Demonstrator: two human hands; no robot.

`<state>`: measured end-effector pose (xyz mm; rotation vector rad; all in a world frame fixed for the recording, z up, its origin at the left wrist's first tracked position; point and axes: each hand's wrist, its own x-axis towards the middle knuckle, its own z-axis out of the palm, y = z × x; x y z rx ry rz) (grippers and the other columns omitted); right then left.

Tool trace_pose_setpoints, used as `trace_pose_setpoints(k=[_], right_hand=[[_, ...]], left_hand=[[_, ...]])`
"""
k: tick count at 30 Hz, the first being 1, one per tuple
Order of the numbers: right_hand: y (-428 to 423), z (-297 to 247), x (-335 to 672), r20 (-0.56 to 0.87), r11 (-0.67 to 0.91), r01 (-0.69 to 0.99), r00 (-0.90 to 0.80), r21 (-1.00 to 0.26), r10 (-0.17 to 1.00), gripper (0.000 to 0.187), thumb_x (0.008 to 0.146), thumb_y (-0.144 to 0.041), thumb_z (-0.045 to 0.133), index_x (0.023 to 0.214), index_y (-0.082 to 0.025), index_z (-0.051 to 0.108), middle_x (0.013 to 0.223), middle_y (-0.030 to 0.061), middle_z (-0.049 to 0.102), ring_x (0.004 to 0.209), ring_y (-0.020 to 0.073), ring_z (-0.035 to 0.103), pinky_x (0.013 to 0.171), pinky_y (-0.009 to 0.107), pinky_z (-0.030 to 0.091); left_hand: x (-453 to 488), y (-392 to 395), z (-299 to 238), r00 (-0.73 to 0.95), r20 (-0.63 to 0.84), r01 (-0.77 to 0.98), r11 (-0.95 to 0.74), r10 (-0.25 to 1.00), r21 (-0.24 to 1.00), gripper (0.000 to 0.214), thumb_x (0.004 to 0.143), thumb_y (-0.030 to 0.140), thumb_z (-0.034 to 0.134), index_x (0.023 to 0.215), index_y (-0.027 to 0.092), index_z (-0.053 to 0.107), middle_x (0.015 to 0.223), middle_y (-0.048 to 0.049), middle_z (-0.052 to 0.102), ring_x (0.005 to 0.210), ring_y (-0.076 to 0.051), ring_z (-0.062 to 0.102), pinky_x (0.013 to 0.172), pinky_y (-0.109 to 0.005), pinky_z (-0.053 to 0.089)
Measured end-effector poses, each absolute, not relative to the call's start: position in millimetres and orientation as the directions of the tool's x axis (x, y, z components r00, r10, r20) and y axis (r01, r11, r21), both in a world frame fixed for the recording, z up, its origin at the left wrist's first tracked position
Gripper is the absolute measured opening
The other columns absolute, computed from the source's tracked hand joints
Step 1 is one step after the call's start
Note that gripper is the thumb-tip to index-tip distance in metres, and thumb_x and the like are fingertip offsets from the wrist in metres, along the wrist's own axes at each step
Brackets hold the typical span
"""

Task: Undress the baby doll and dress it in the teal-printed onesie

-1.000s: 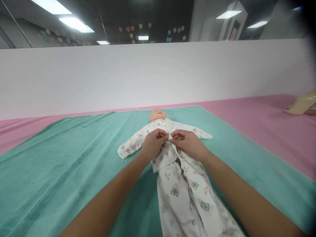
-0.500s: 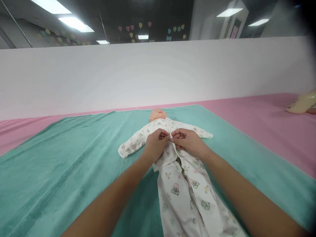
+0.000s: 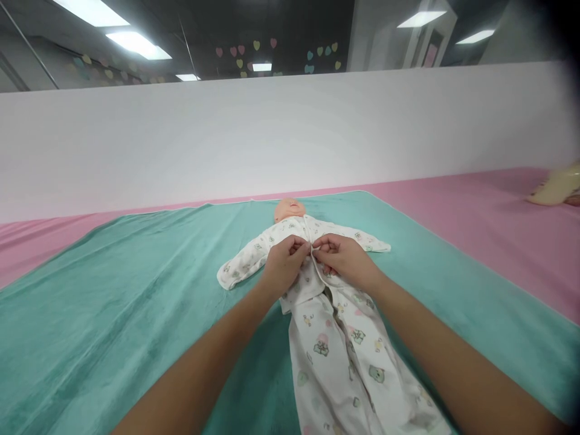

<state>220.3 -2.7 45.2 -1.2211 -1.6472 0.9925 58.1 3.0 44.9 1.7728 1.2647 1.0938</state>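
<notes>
White jacket (image 3: 304,289) between pinched fingers (image 3: 296,243) of left hand (image 3: 283,262) and right hand (image 3: 348,258), exact grip obscured

This looks like an indoor training room, perhaps for infant care: a clothed baby doll (image 3: 290,209) lies on a teal sheet (image 3: 136,302) over a pink covering (image 3: 457,223). Above the far white partition (image 3: 272,139), rectangular light panels (image 3: 138,45) and pastel heart-shaped decorations (image 3: 256,45) suggest an institutional interior, not a home.

White wall (image 3: 203,145) — pink sheet (image 3: 489,223) — beige shape (image 3: 553,186), perhaps foot.
</notes>
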Motion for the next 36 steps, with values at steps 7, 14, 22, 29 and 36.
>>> trace_pose_setpoints(k=[7,14,22,29,36], right_hand=[[-1.0,39.2,215.3,0.215,0.258,0.418,-0.149,-0.871,0.965,0.015,0.073,-0.029,0.055,0.087,-0.024,0.058,0.057,-0.0059,0.052,0.05,0.011,0.053,0.05,0.023,0.04],[-1.7,39.3,214.3,0.23,0.267,0.461,-0.135,-0.846,0.964,0.017,0.07,-0.022,0.053,0.086,-0.023,0.058,0.057,-0.0058,0.055,0.054,0.0116,0.054,0.054,0.023,0.042],[-2.3,42.5,215.8,0.144,0.175,0.382,-0.11,-0.907,0.984,0.014,0.075,-0.03,0.053,0.079,-0.019,0.059,0.055,-0.0011,0.058,0.049,0.0121,0.054,0.048,0.023,0.04],[-1.7,40.6,215.5,0.166,0.184,0.389,-0.079,-0.903,0.983,0.013,0.074,-0.03,0.054,0.076,-0.019,0.06,0.057,-0.0005,0.059,0.049,0.0124,0.055,0.047,0.022,0.039],[-1.0,39.8,218.4,0.171,0.191,0.363,-0.087,-0.912,0.981,0.013,0.075,-0.03,0.054,0.079,-0.019,0.059,0.057,0.0,0.059,0.049,0.0128,0.056,0.047,0.023,0.041]], left_hand=[[59.2,6.2,50.4,0.192,0.214,0.411,-0.276,0.958,0.869,0.024,0.08,0.042,0.052,0.09,0.021,0.058,0.069,0.0018,0.061,0.06,-0.011,0.053,0.05,-0.02,0.037],[61.5,10.6,46.9,0.179,0.257,0.509,-0.313,0.95,0.802,0.019,0.076,0.024,0.052,0.095,0.024,0.058,0.072,0.0029,0.063,0.065,-0.013,0.055,0.054,-0.022,0.036],[68.5,4.8,38.2,0.125,0.324,0.578,-0.334,0.938,0.744,0.021,0.075,0.02,0.051,0.095,0.024,0.056,0.071,0.003,0.062,0.064,-0.013,0.054,0.055,-0.024,0.033],[71.5,-0.4,32.3,0.071,0.373,0.613,-0.336,0.925,0.715,0.01,0.077,0.024,0.054,0.087,0.022,0.055,0.084,0.001,0.061,0.067,-0.011,0.053,0.059,-0.024,0.036],[70.9,-0.6,32.7,0.063,0.414,0.615,-0.362,0.908,0.7,0.003,0.078,0.023,0.053,0.079,0.02,0.055,0.082,-0.0002,0.059,0.07,-0.012,0.053,0.064,-0.025,0.04]])
